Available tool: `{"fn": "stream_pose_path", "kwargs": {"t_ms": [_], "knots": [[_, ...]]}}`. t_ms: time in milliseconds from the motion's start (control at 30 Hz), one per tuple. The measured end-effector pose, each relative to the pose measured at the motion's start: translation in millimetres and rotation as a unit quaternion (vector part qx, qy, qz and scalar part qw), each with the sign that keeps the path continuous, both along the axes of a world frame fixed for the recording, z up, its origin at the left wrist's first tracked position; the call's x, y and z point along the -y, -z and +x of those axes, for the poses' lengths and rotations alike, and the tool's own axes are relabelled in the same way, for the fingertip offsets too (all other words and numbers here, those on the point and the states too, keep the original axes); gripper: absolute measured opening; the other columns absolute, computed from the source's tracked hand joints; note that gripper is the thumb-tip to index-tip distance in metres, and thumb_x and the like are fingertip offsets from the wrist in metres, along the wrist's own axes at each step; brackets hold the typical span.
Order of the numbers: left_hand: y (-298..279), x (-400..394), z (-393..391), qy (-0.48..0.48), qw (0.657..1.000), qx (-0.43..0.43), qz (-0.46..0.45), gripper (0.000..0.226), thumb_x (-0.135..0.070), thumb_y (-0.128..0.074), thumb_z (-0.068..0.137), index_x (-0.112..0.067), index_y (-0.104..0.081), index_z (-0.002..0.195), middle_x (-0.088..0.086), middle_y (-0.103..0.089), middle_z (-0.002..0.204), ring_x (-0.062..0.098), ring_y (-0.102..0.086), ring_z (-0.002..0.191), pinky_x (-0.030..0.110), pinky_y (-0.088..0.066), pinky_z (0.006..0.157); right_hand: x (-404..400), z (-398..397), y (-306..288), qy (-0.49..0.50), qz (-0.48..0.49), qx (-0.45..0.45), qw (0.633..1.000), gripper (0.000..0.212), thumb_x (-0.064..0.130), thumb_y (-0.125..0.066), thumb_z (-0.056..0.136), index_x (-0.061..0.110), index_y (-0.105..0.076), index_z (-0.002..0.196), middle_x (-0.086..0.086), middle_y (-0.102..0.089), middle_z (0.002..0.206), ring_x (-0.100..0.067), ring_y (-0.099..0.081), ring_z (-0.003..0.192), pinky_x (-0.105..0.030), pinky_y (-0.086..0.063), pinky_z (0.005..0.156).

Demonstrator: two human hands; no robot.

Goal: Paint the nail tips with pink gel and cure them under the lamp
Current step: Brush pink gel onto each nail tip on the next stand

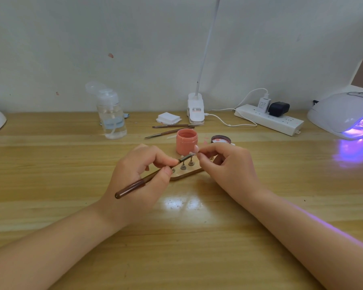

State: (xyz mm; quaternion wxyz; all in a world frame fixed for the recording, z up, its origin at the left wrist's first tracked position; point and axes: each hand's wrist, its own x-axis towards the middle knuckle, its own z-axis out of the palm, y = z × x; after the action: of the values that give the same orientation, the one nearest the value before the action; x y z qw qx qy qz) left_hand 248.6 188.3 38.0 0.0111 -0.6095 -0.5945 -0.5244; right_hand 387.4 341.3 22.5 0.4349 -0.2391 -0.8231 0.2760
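Observation:
My left hand (140, 174) grips a brown-handled gel brush (147, 179), its tip pointing right toward a nail tip (196, 148). My right hand (222, 164) pinches that pale pink nail tip by its small stand. Below the hands lies a wooden holder board (187, 173) with small metal nail stands (187, 164). The open pink gel jar (186, 141) stands just behind, its dark lid (220, 140) to the right. The curing lamp (344, 115) glows purple at the far right.
A clear pump bottle (112, 116) stands back left. Two spare brushes (170, 129), a stack of white wipes (168, 118), a clip-on desk lamp (195, 109) and a power strip (268, 119) with plugs line the back of the wooden table (71, 164).

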Motion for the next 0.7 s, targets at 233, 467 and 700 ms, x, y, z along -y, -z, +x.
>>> {"fn": "stream_pose_path", "kwargs": {"t_ms": [233, 467, 700], "knots": [[-2, -1, 0, -0.003, 0.999, 0.026, -0.018, 0.021, -0.037, -0.053, 0.081, -0.034, -0.07, 0.093, -0.014, -0.072, 0.084, 0.01, -0.06, 0.083, 0.026, -0.045, 0.071, 0, 0, 0, 0.003, 0.006, 0.0, 1.0, 0.009, 0.013, -0.073, 0.082, 0.023, -0.074, 0.082, 0.024, -0.063, 0.067, -0.006, -0.051, 0.053, -0.013, -0.042, 0.057], [-6, 1, 3, -0.017, 0.997, 0.069, -0.03, 0.016, -0.026, -0.061, 0.084, -0.03, -0.071, 0.095, -0.015, -0.074, 0.085, 0.006, -0.064, 0.079, 0.023, -0.048, 0.069, 0, 0, 0, 0.005, 0.001, 0.0, 1.0, 0.009, 0.014, -0.073, 0.082, 0.023, -0.074, 0.081, 0.023, -0.063, 0.067, -0.007, -0.052, 0.054, -0.013, -0.042, 0.057], [-28, -15, -4, -0.079, 0.979, 0.186, -0.039, 0.022, -0.008, -0.061, 0.088, -0.023, -0.072, 0.078, -0.006, -0.072, 0.068, 0.002, -0.061, 0.059, 0.015, -0.048, 0.054, 1, 1, -2, 0.005, -0.032, -0.01, 0.999, 0.008, 0.015, -0.07, 0.082, 0.023, -0.071, 0.079, 0.01, -0.067, 0.07, -0.016, -0.055, 0.055, -0.021, -0.046, 0.057]]}}
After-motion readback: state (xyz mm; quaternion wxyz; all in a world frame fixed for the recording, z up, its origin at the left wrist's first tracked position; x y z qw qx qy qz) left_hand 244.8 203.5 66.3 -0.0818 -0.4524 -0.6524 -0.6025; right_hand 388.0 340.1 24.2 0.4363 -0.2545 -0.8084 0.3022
